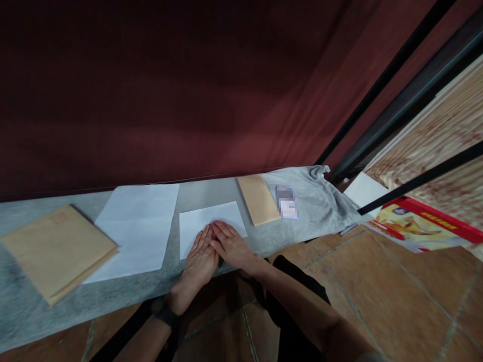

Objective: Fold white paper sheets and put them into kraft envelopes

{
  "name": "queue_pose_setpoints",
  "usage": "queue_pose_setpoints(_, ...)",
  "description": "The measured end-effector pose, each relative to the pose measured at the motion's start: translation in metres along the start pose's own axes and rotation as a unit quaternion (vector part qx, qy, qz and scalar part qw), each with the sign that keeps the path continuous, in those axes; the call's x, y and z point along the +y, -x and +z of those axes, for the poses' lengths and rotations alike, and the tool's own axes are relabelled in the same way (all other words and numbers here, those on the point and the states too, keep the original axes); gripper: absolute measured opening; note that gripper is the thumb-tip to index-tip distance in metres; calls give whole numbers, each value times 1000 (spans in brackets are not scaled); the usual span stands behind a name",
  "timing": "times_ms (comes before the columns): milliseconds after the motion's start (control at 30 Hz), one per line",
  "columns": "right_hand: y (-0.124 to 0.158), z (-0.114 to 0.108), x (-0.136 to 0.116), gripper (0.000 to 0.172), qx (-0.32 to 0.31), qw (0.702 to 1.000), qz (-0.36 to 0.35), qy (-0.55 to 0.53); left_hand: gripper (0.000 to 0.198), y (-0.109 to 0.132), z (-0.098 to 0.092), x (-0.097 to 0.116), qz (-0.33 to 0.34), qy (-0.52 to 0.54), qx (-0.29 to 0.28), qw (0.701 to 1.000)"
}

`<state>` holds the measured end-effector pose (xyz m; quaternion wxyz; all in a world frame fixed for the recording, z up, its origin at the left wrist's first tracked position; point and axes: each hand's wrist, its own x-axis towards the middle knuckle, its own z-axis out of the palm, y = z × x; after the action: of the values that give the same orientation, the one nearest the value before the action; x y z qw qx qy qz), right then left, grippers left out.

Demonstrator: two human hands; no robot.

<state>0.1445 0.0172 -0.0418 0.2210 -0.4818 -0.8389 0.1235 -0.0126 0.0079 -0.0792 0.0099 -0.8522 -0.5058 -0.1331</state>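
Note:
A folded sheet of white paper (211,216) lies on a narrow surface covered with grey cloth. My left hand (203,254) rests flat on its near part, fingers stretched out. Beside it, my right hand (231,246) also presses down flat, its fingertips meeting those of the left. Both hands hide the paper's near middle. To the left sits a larger stack of white sheets (139,226), partly under a pile of brown envelopes (62,251). Right of the folded paper is a smaller brown envelope stack (258,200).
Small blurred cards (287,203) lie right of the envelopes. The grey cloth (313,221) bunches at the right end. Black metal bars (388,80) slant along the right, near a red and yellow box (422,226). A dark red wall (169,100) stands behind; the floor (362,281) is tiled.

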Motion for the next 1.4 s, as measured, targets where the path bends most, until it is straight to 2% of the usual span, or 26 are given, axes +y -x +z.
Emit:
queue_pose_setpoints(100,-8,9,-1,55,-5,999,30,42,59,-7,4,-5,-23,-5,6,1000)
queue_pose_setpoints(233,-19,11,8,53,-6,994,66,82,59,-21,0,-13,-64,-2,2,998)
queue_pose_setpoints(433,-29,14,17,50,7,992,73,104,60,-41,-3,-20,-106,-11,-19,994)
queue_pose_setpoints(567,-31,17,23,55,23,989,87,120,61,-44,-5,-22,-128,-13,-9,992)
queue_pose_setpoints(767,-26,23,31,67,58,981,121,143,65,-41,-8,-25,-178,-19,21,984)
queue_pose_setpoints(933,-19,21,31,67,62,979,134,138,65,-28,-11,-23,-193,-22,50,980)
queue_pose_setpoints(1133,-13,13,23,59,23,984,123,126,59,-11,-14,-4,-96,0,0,995)
queue_pose_setpoints(1233,-10,9,21,59,9,986,113,125,62,-10,-15,-5,-107,-3,-11,994)
queue_pose_setpoints(1400,-4,10,24,63,18,984,117,133,70,-8,-16,-20,-144,-7,-4,990)
